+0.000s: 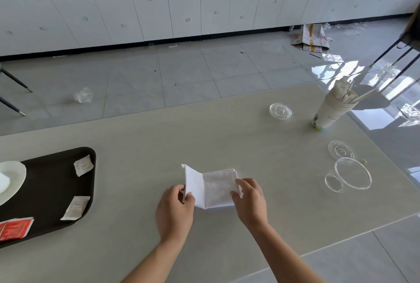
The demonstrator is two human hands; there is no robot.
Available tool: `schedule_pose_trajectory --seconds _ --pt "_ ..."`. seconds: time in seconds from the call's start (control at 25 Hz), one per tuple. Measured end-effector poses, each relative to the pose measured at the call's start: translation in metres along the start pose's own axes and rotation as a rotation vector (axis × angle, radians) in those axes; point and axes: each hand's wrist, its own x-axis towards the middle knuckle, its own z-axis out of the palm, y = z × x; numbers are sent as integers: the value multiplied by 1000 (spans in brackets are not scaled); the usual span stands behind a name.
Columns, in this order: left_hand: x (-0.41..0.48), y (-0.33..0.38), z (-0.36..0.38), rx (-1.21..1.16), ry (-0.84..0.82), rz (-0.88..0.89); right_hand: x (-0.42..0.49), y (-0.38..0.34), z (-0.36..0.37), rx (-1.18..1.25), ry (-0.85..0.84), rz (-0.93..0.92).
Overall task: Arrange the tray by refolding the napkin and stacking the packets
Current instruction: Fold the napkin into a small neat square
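Observation:
A white napkin lies half folded on the beige table, its left flap raised upright. My left hand pinches that raised flap at its near edge. My right hand presses its fingertips on the flat right part of the napkin. At the left sits a dark tray. On it lie two white packets, apart from each other, and red packets at its near left corner. A white plate rests on the tray's left side.
A stack of paper cups holding wrapped straws stands at the far right. Clear plastic lids lie around it. The table's near right corner edge runs diagonally. Chair legs stand beyond the table.

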Motion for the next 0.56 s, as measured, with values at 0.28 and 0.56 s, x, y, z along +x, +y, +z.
schedule_pose_trajectory --seconds 0.28,0.56 --pt "-12 37 33 156 -90 320 21 4 1 158 -75 157" --pt "-11 45 69 311 -172 547 27 9 -4 333 -62 279"
